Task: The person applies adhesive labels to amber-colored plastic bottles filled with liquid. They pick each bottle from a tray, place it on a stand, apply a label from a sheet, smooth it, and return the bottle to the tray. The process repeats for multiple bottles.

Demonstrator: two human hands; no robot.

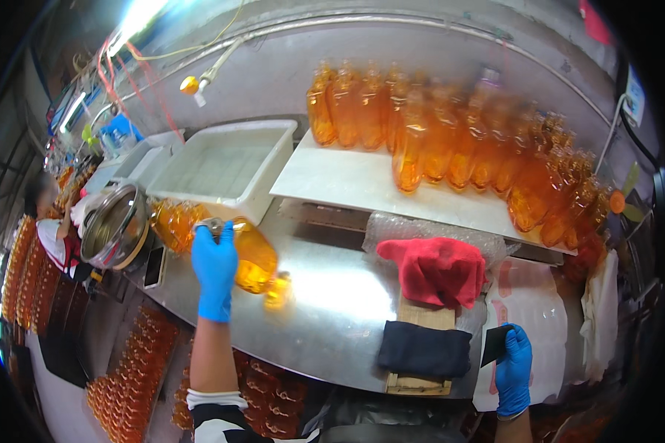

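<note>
Over the steel tabletop (325,280), my left hand (216,272), in a blue glove, is closed around an amber, see-through bottle-shaped piece (254,258). Its knobbed end points down to the right and is blurred. A small grey part shows at the fingertips; its kind is unclear. More amber pieces (176,225) stand just left of that hand. At the right, my blue-gloved right hand (515,369) pinches a thin, flat black sheet (494,345). Beneath it lies white paper (528,317). A folded dark cloth (425,349) rests on a wooden block (421,385) nearby.
Many amber bottle-shaped pieces (451,140) crowd a white board (347,177) at the back. A white tub (233,166), steel bowl (111,225) and phone (154,267) stand left. A red cloth (440,272) lies centre-right. Another person (55,236) works far left.
</note>
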